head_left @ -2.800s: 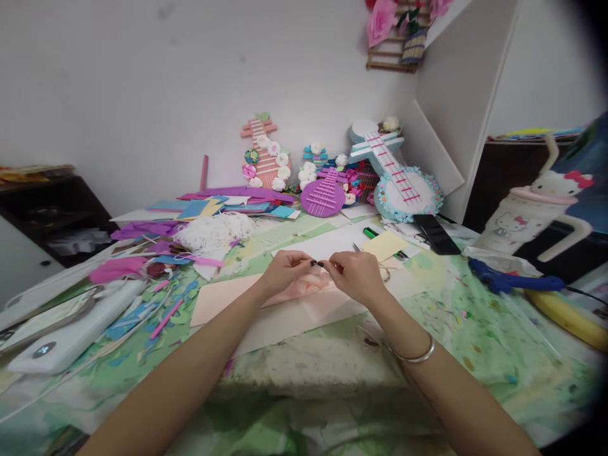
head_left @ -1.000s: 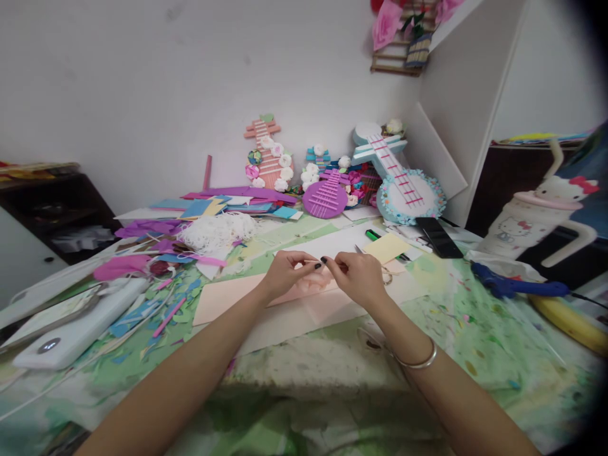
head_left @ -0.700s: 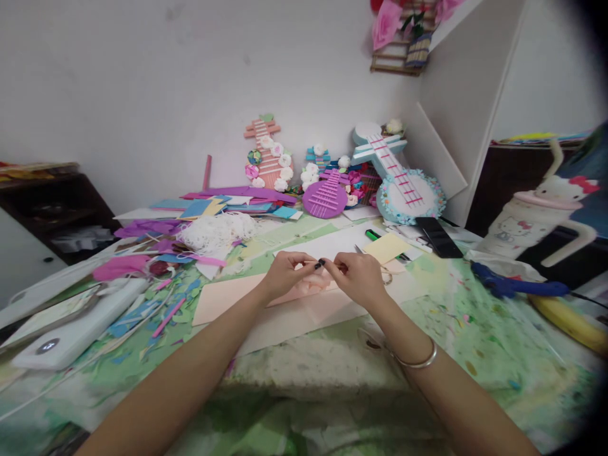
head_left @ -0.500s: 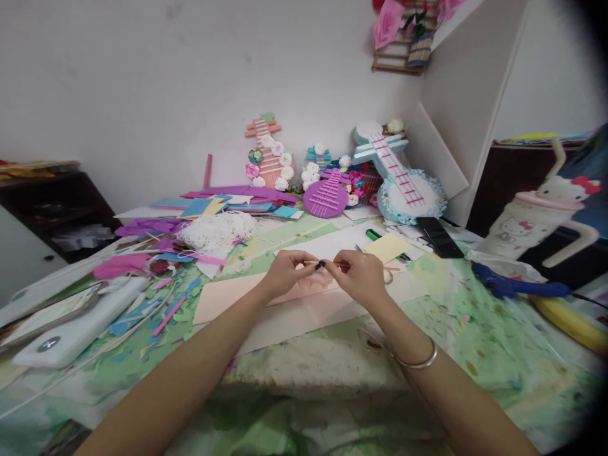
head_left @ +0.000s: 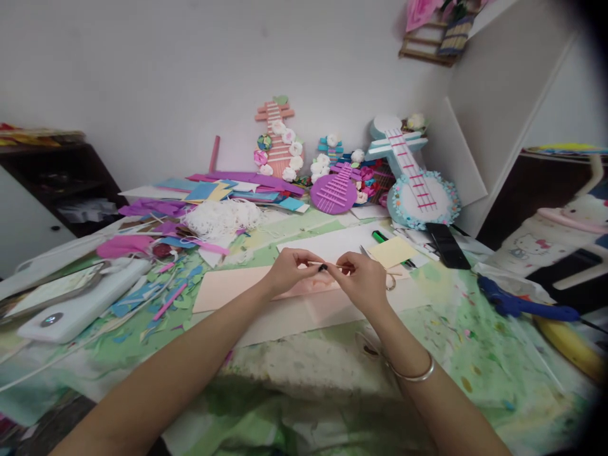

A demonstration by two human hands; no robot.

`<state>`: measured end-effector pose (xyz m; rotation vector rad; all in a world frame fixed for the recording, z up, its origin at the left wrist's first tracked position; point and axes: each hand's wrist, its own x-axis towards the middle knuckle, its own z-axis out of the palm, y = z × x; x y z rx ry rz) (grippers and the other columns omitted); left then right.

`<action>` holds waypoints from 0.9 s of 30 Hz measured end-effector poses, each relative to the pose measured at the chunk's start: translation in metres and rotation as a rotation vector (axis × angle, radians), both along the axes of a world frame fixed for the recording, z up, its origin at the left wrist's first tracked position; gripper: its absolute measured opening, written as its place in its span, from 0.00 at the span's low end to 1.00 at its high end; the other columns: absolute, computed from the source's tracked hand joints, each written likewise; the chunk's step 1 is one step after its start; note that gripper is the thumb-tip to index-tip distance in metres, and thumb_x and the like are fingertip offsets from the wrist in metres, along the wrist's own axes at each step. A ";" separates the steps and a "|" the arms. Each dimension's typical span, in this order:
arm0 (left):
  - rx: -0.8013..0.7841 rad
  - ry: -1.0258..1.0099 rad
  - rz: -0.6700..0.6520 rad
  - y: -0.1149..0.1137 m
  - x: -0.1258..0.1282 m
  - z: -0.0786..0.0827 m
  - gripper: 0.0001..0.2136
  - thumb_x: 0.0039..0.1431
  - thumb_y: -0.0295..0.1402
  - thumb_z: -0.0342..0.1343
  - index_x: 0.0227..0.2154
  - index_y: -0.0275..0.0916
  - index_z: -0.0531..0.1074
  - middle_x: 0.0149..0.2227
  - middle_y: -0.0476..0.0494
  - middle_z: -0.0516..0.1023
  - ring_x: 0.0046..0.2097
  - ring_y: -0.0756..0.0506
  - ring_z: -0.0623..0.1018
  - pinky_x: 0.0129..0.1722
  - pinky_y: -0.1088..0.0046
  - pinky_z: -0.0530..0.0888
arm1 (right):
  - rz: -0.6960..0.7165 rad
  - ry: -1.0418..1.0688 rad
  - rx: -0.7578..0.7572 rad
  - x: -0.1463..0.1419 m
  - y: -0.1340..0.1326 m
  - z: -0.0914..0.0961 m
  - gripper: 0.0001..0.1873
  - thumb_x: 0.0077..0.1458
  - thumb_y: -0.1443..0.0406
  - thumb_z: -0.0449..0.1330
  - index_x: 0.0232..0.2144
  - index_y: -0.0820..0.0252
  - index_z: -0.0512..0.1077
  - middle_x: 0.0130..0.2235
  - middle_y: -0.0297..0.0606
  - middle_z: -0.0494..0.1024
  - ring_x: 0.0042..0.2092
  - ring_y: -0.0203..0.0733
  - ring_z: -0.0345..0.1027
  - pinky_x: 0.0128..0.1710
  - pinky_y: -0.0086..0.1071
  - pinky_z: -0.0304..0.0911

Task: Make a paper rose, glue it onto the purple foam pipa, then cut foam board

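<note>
My left hand and my right hand meet over the middle of the table, fingertips pinched together on a thin pale strip stretched between them. Under the hands lies a pale pink sheet on a larger white sheet. Something small and pink lies beneath the hands; what it is I cannot make out. A silver bangle circles my right wrist.
Foam instrument models, pink, purple and blue, lean on the back wall. Coloured foam scraps and white thread crowd the left. A power bank, black phone, blue glue gun, green marker.
Both hands stay pinched on the strip, with only small finger movements. The view has shifted, so everything sits a little further right and the back wall objects sit higher.
</note>
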<state>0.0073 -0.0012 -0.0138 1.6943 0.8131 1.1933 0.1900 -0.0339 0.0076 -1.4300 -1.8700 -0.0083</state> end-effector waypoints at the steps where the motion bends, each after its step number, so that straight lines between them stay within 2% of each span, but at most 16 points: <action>1: 0.000 0.003 0.002 0.000 0.000 0.000 0.08 0.49 0.32 0.62 0.31 0.34 0.80 0.32 0.40 0.82 0.35 0.46 0.78 0.37 0.71 0.73 | 0.007 0.007 0.001 0.000 0.000 -0.001 0.17 0.52 0.52 0.60 0.23 0.60 0.72 0.23 0.36 0.76 0.27 0.38 0.69 0.27 0.28 0.52; 11: -0.041 0.127 0.066 -0.010 0.000 0.013 0.07 0.47 0.26 0.57 0.29 0.35 0.79 0.31 0.43 0.81 0.35 0.47 0.77 0.35 0.74 0.70 | 0.107 0.039 0.097 0.000 0.004 -0.008 0.15 0.53 0.56 0.61 0.22 0.60 0.69 0.22 0.33 0.72 0.26 0.36 0.64 0.29 0.29 0.55; 20: -0.166 0.110 0.089 -0.010 0.002 0.012 0.07 0.47 0.25 0.56 0.28 0.36 0.78 0.30 0.44 0.80 0.34 0.47 0.77 0.34 0.73 0.71 | 0.138 0.061 0.058 0.001 0.005 -0.008 0.14 0.54 0.56 0.62 0.24 0.60 0.69 0.24 0.33 0.72 0.28 0.36 0.63 0.31 0.31 0.55; 27: -0.102 0.109 0.105 -0.011 0.001 0.008 0.10 0.45 0.22 0.56 0.30 0.36 0.78 0.34 0.41 0.76 0.38 0.45 0.77 0.38 0.70 0.73 | 0.149 0.046 0.084 0.002 0.008 -0.009 0.14 0.53 0.58 0.64 0.24 0.60 0.67 0.24 0.31 0.71 0.28 0.36 0.62 0.32 0.32 0.53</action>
